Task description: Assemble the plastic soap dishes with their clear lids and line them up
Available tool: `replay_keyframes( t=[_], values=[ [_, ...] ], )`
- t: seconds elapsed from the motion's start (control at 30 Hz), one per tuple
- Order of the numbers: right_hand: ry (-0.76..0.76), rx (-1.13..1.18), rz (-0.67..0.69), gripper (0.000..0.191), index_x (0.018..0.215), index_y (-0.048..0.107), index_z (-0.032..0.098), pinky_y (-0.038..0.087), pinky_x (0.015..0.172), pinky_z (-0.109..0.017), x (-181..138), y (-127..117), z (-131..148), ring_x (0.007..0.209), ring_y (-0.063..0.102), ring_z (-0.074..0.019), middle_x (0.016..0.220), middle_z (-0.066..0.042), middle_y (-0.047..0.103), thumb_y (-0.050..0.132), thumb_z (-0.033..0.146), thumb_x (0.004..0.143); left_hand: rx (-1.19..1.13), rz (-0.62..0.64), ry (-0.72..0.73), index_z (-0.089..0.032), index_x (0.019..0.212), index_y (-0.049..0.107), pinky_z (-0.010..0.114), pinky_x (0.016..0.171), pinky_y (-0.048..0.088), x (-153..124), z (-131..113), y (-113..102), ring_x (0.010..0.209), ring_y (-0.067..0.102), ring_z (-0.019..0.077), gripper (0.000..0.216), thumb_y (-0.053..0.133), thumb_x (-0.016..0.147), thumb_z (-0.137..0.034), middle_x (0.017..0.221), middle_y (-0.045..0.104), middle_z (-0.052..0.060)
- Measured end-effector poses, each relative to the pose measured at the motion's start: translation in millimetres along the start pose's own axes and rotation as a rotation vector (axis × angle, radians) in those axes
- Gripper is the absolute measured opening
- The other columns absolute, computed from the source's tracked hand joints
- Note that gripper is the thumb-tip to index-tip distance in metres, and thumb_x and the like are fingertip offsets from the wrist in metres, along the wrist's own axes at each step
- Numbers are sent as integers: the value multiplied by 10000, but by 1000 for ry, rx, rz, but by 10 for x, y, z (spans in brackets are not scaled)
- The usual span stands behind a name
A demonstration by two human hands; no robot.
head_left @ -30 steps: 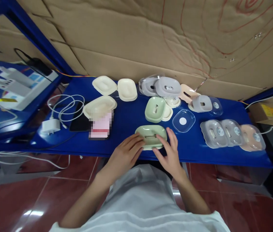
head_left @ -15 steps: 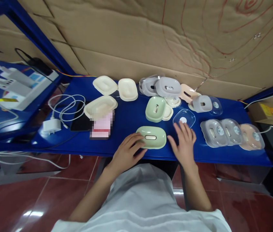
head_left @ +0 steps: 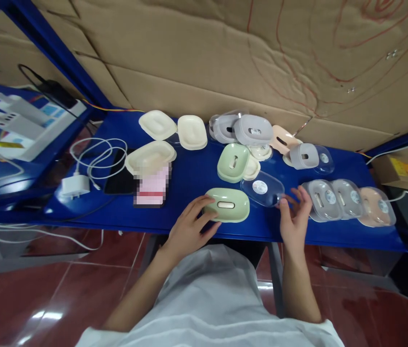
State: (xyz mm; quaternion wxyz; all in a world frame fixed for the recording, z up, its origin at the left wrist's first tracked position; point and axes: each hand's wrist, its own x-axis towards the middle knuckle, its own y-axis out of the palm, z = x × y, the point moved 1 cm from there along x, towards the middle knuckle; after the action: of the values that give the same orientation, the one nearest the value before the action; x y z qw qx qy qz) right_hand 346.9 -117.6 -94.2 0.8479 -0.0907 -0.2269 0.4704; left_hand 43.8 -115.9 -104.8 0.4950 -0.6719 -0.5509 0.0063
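A pale green soap dish [head_left: 226, 205] lies near the front edge of the blue shelf [head_left: 189, 178]. My left hand [head_left: 188, 228] rests against its left end, fingers curled round the rim. My right hand [head_left: 294, 217] pinches the right edge of a clear plastic lid [head_left: 262, 188] with a round white sticker, lifted and tilted just right of the green dish. A second green dish [head_left: 232, 163] sits behind on a cream one.
Cream dishes [head_left: 156, 125] lie at the back left, grey and peach dishes [head_left: 252, 130] at the back. Three lidded dishes [head_left: 348, 205] stand in a row at right. A white charger with cable [head_left: 77, 185], a dark phone [head_left: 119, 180] and a blurred pink item sit left.
My right hand left the green dish, went right to the clear lid, took hold of it and lifted it towards the dish. My left hand stayed on the dish.
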Motion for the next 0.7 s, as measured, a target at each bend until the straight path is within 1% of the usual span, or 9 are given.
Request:
replay_keyframes(
  t=[0.1,0.13,0.2,0.3,0.37,0.4,0.57,0.63,0.7],
  values=[
    [-316,-430,94,656,1624,458,266,420,1235,-653,2,13,-15,1588,397,-386,1729,-190,350,625,530,1047,-4,0,3,-206,1142,667,505,1133,585,-1,-1,3,1391,604,316,205,767,964,-190,1368,669,138],
    [-375,-522,187,666,1632,458,270,364,1266,-682,2,30,-25,1621,341,-400,1741,-178,351,624,543,1048,-3,-2,3,-205,1144,667,504,1133,586,0,-1,2,1390,605,316,208,768,962,-190,1370,668,139],
    [-429,-601,339,656,1629,477,290,378,1259,-694,1,55,-53,1619,354,-403,1714,-151,428,630,550,1047,-6,-6,0,-210,1148,668,503,1134,587,0,-3,-4,1385,613,313,212,766,961,-189,1375,666,137],
    [-424,-525,264,511,1542,591,279,465,1222,-649,1,10,-76,1532,498,-367,1590,-140,588,615,466,1067,-21,-12,-16,-219,1150,669,496,1130,598,-10,-7,-19,1373,631,306,209,761,965,-193,1391,658,135],
    [-404,-403,189,441,1506,625,272,485,1219,-626,-21,-54,-52,1471,573,-339,1529,-135,643,590,389,1082,-36,0,-50,-237,1205,670,490,1121,612,-24,-4,-26,1379,637,306,252,758,972,-203,1441,632,134],
    [-404,-352,206,437,1514,615,278,485,1223,-624,-43,-76,-25,1467,582,-332,1528,-128,647,577,358,1086,-52,7,-75,-251,1257,666,490,1119,618,-33,0,-28,1390,635,309,300,757,975,-209,1502,594,137],
    [-618,-292,601,528,1606,509,318,469,1263,-595,-229,65,197,1568,474,-306,1606,-90,588,586,275,1085,-165,7,-154,-315,1506,556,546,1163,592,-54,44,-31,1474,579,356,592,794,967,-265,1780,234,156],
    [-735,-325,694,560,1629,481,298,411,1307,-608,-279,199,267,1606,416,-304,1625,-96,567,599,264,1083,-181,25,-152,-326,1572,493,557,1181,575,-47,65,-35,1480,576,355,673,794,971,-291,1779,248,165],
    [-824,-373,726,564,1635,478,284,357,1335,-625,-291,309,307,1628,376,-305,1635,-99,557,598,260,1084,-190,65,-169,-341,1623,429,546,1198,561,-38,87,-43,1499,559,340,728,777,986,-295,1740,351,162]
  ],
)
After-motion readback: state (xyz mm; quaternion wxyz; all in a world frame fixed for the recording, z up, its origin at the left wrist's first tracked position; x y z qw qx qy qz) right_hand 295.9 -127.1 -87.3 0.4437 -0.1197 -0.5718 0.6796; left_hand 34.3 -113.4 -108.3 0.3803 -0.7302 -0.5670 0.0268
